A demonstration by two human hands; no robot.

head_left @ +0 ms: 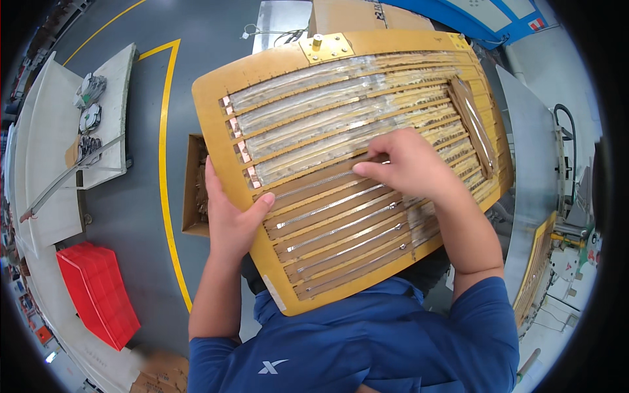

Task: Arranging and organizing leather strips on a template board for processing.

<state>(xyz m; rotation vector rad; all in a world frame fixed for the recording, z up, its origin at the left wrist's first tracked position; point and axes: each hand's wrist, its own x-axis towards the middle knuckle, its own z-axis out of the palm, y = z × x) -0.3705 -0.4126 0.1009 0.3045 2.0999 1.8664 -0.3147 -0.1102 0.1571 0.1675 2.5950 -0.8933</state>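
A large yellow slotted board (213, 98) lies tilted across my lap. My left hand (232, 213) grips its left edge, the thumb on top by one end of a thin silver chain (314, 185). At that chain's other end my right hand (406, 164) is closed in a pinch, hiding part of it. Several more silver chains (334, 205) lie along brown strips in the lower slots, nearest my body. Cloudy clear film (308, 111) covers the upper slots, with small pinkish pieces (239, 141) at their left ends.
A bundle of brown strips (473, 128) rests on the board's right part. Beyond the board stands a cardboard box (367, 14); another open carton (194, 183) is behind its left edge. On the left are a red crate (98, 295) and a white table (111, 144) holding metal parts.
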